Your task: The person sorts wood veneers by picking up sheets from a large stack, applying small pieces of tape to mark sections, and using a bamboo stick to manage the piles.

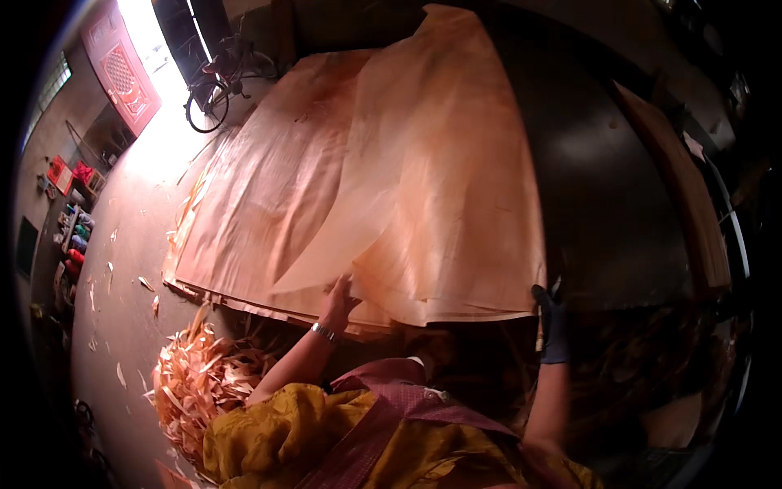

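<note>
Broad, thin sheets of wood veneer [456,179] lie in front of me, pinkish tan and rippled. The upper sheet's near left part is lifted and smeared by motion. My left hand [338,301], bare with a metal watch [323,332] at the wrist, is at the near edge of the sheets, thumb apart from the fingers. Whether it touches the veneer is hard to tell. My right hand [554,322], in a dark glove, is closed at the near right corner of the veneer. In it is a slim tool with a pale handle [539,334]; its kind is unclear.
A dark, smooth panel [615,187] lies right of the veneer, with more stacked sheets [676,187] beyond. Curled wood shavings [204,375] are heaped by my left arm, with scraps on the floor [122,285]. A bicycle [210,102] stands near the bright doorway and pink door [122,69].
</note>
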Demonstrator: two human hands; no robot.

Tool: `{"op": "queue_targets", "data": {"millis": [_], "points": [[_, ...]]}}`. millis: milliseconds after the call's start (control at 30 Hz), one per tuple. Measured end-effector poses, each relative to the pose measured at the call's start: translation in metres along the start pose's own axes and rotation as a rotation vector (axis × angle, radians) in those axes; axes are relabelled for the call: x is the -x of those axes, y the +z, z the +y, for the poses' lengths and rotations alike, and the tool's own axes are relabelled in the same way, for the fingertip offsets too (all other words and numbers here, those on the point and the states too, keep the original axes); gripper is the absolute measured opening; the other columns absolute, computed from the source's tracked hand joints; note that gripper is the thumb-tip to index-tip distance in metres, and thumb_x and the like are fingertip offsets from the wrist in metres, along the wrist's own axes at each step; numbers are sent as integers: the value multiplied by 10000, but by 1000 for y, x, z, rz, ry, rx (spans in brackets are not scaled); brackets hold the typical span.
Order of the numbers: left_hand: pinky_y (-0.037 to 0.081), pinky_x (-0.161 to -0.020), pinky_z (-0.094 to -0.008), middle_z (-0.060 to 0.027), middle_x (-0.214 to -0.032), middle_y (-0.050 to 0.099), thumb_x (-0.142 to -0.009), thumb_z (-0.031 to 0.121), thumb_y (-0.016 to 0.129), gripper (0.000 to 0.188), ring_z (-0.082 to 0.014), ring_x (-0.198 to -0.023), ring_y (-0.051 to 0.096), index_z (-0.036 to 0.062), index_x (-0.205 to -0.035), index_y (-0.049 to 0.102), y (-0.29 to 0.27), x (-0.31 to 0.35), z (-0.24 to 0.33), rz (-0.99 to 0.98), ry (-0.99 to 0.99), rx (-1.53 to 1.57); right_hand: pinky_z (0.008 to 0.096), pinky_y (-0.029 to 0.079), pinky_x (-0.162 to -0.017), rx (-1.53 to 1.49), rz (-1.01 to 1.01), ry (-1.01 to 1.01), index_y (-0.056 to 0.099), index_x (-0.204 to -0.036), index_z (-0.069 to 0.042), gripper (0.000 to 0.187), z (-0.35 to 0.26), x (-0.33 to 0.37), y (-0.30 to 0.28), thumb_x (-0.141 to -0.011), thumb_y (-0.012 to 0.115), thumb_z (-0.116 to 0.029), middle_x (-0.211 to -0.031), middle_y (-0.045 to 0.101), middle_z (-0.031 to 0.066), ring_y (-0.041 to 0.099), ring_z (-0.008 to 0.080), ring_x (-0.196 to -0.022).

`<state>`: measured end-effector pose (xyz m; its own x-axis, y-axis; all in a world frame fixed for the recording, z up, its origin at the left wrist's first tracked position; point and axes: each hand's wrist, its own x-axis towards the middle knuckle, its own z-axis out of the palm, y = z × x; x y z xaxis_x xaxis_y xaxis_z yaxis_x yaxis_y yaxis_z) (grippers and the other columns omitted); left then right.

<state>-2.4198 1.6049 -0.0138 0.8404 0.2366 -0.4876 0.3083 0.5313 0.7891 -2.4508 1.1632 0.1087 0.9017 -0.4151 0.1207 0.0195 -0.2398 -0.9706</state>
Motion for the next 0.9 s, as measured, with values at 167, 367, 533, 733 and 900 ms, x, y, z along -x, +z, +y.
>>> {"op": "queue_targets", "data": {"millis": [167, 367, 533, 733, 900], "points": [[551, -648, -310, -57, -1007, 625, -938, 286, 608, 284, -178, -821, 639, 61, -1110, 596, 141, -12, -55, -127, 51, 186, 288, 437, -810, 102, 54, 91, 629, -1083, 9, 413, 38, -83, -137, -847, 723, -317, -965, 579, 13, 489, 130, -880], [546, -605, -296, -39, -887, 644, -930, 306, 618, 286, -157, -775, 637, 37, -1029, 628, 270, -41, -135, -170, 6, 219, 282, 426, -844, 251, 56, 112, 575, -1171, 64, 514, 52, -176, -280, -851, 729, -308, -1072, 596, 51, 516, 147, -937], [587, -670, -342, -76, -922, 656, -911, 332, 636, 323, -205, -792, 664, 28, -1019, 634, 396, 16, -157, -88, -169, 22, 306, 420, -916, 339, 157, 21, 529, -1221, 76, 548, 98, -230, -395, -846, 739, -263, -1197, 566, 84, 507, 170, -1057], [588, -678, -364, -98, -911, 657, -907, 360, 640, 350, -221, -816, 662, 17, -977, 641, 499, 64, -248, -154, -169, 50, 337, 452, -771, 523, 113, 41, 592, -983, 47, 381, 134, -293, -524, -847, 729, -281, -935, 587, 65, 517, 191, -832], [545, -575, -343, -84, -831, 646, -917, 362, 624, 321, -191, -680, 627, 42, -906, 639, 581, 107, -327, -96, -196, 27, 367, 458, -691, 622, 86, 95, 609, -918, 49, 345, 210, -352, -643, -836, 736, -261, -852, 621, 83, 524, 167, -747]]}}
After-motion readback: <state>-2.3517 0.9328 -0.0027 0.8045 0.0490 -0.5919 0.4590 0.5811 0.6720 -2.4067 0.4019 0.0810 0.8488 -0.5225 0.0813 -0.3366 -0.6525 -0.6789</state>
